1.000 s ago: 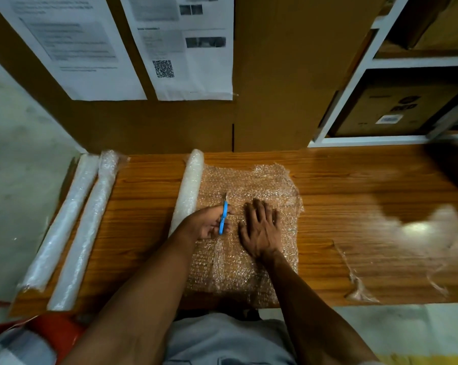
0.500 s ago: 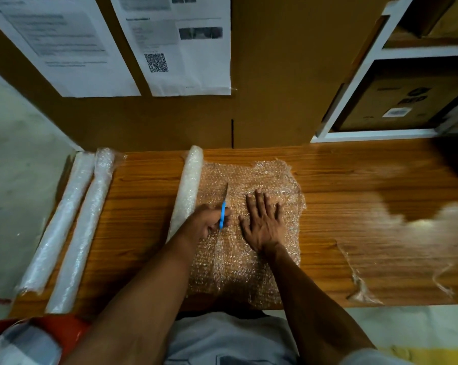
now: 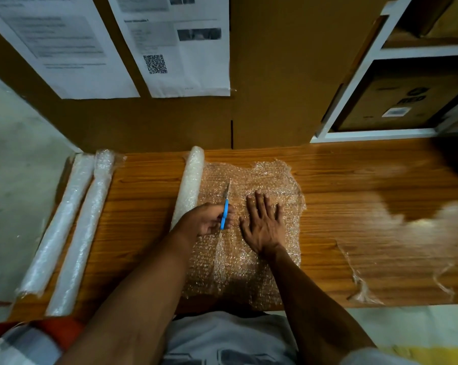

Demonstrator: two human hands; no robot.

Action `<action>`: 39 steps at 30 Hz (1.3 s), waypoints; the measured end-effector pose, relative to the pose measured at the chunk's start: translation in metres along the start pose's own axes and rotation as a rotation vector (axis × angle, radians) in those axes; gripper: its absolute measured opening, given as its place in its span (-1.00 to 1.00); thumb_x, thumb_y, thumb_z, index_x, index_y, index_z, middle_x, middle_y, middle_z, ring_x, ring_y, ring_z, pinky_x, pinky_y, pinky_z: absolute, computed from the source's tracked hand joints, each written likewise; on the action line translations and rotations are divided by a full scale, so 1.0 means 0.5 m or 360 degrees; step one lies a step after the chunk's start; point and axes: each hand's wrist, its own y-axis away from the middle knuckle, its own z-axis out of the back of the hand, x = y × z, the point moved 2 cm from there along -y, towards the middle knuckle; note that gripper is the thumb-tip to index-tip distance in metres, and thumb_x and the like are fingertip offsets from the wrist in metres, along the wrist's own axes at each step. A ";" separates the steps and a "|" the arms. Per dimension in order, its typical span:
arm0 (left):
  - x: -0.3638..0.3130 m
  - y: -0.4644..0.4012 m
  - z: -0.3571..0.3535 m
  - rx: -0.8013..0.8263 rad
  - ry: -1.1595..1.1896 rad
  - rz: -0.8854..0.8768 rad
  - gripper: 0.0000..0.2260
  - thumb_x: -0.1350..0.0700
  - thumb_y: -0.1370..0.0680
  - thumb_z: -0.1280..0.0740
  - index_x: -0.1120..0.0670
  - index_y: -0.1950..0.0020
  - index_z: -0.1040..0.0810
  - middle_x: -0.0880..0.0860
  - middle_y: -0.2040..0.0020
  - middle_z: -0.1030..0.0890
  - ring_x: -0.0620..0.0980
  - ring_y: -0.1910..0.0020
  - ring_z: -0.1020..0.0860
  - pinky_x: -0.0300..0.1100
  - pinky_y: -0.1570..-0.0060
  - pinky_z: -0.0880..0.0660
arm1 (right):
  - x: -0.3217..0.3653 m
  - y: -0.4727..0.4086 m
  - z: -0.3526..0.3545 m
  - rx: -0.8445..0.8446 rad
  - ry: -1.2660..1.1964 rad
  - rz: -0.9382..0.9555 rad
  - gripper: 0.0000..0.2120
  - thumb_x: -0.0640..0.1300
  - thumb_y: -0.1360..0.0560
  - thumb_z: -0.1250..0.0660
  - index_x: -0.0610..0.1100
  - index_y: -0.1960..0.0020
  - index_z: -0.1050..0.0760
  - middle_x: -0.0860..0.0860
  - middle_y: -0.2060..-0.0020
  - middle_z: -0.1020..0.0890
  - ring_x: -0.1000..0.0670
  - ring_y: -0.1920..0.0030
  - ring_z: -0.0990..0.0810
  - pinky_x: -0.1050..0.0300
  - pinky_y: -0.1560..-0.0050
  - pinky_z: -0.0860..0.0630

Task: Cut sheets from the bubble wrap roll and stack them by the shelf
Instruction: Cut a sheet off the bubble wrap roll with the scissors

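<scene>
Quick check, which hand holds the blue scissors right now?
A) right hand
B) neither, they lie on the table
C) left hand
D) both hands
C: the left hand grips the blue scissors, blades pointing away along the bubble wrap sheet, while the right hand lies flat on the sheet beside the cut.

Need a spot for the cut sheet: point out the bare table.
Bare wood lies between the two spare rolls and the roll being cut, and right of the unrolled sheet up to the plastic scraps. The middle, under both hands, is crowded.
</scene>
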 end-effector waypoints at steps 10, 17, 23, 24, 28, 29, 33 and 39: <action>-0.035 0.002 0.000 0.0084 -0.0076 0.0071 -0.54 -0.16 -0.46 -0.50 0.17 -0.17 -0.66 0.09 -0.01 -0.73 -0.03 0.11 -0.67 -0.25 0.25 -0.50 | 0.013 -0.012 0.022 -0.0075 -0.0051 0.0113 -0.25 0.28 -0.64 0.02 -0.01 -0.72 0.06 -0.08 -0.70 0.12 -0.13 -0.69 0.18 -0.39 -0.61 0.10; -0.042 -0.021 0.004 -0.0011 0.0003 -0.0009 -0.77 -0.06 -0.64 -0.37 0.08 -0.06 -0.70 0.07 0.13 -0.73 -0.09 0.28 -0.68 -0.34 0.43 -0.50 | 0.003 -0.056 0.019 0.0011 -0.0014 0.0070 -0.27 0.34 -0.65 0.16 0.05 -0.71 0.23 -0.06 -0.69 0.23 -0.13 -0.68 0.29 -0.36 -0.61 0.19; -0.024 -0.055 0.012 -0.0188 -0.0011 -0.0074 -0.85 0.05 -0.57 -0.48 0.11 -0.07 -0.69 0.05 0.21 -0.72 -0.15 0.38 -0.62 -0.35 0.54 -0.27 | 0.000 -0.059 0.009 -0.0027 -0.0032 0.0039 -0.26 0.35 -0.65 0.14 0.06 -0.72 0.20 -0.05 -0.69 0.22 -0.12 -0.68 0.27 -0.35 -0.61 0.19; -0.021 -0.059 0.013 -0.0216 0.0002 -0.0088 -0.85 0.06 -0.55 -0.50 0.12 -0.04 -0.68 0.04 0.24 -0.72 -0.14 0.37 -0.63 -0.34 0.51 -0.28 | 0.000 -0.059 0.008 -0.0031 -0.0033 0.0041 -0.26 0.35 -0.65 0.14 0.05 -0.72 0.19 -0.05 -0.69 0.22 -0.11 -0.68 0.27 -0.35 -0.62 0.19; -0.028 -0.059 0.009 -0.0188 0.0054 -0.0092 -0.80 0.11 -0.53 -0.51 0.17 -0.10 -0.69 0.06 0.23 -0.72 -0.12 0.37 -0.66 -0.38 0.54 -0.29 | -0.002 -0.056 0.011 -0.0037 -0.0054 0.0046 -0.27 0.35 -0.66 0.15 0.07 -0.71 0.21 -0.04 -0.69 0.23 -0.12 -0.68 0.28 -0.34 -0.62 0.19; -0.030 -0.056 0.010 -0.0166 0.0047 -0.0075 -0.82 0.12 -0.54 -0.50 0.17 -0.10 -0.69 0.06 0.23 -0.72 -0.13 0.39 -0.65 -0.39 0.57 -0.27 | -0.002 -0.057 0.011 -0.0029 -0.0052 0.0045 -0.27 0.35 -0.66 0.15 0.07 -0.71 0.22 -0.04 -0.69 0.23 -0.12 -0.68 0.28 -0.35 -0.62 0.19; -0.041 -0.056 0.011 0.0000 0.0048 -0.0019 -0.84 0.05 -0.61 -0.42 0.13 -0.05 -0.68 0.07 0.21 -0.70 -0.14 0.42 -0.62 -0.37 0.52 -0.32 | -0.002 -0.058 0.012 -0.0011 -0.0034 0.0040 -0.28 0.35 -0.66 0.16 0.05 -0.71 0.21 -0.04 -0.69 0.25 -0.12 -0.68 0.29 -0.35 -0.61 0.20; -0.071 -0.044 0.010 0.0097 0.0008 0.0026 -0.78 -0.05 -0.58 -0.44 0.10 -0.06 -0.68 0.11 0.06 -0.69 -0.06 0.31 -0.66 -0.34 0.42 -0.41 | -0.001 -0.057 0.013 -0.0008 -0.0043 0.0036 -0.27 0.36 -0.66 0.18 0.05 -0.71 0.22 -0.03 -0.69 0.25 -0.11 -0.68 0.29 -0.35 -0.61 0.18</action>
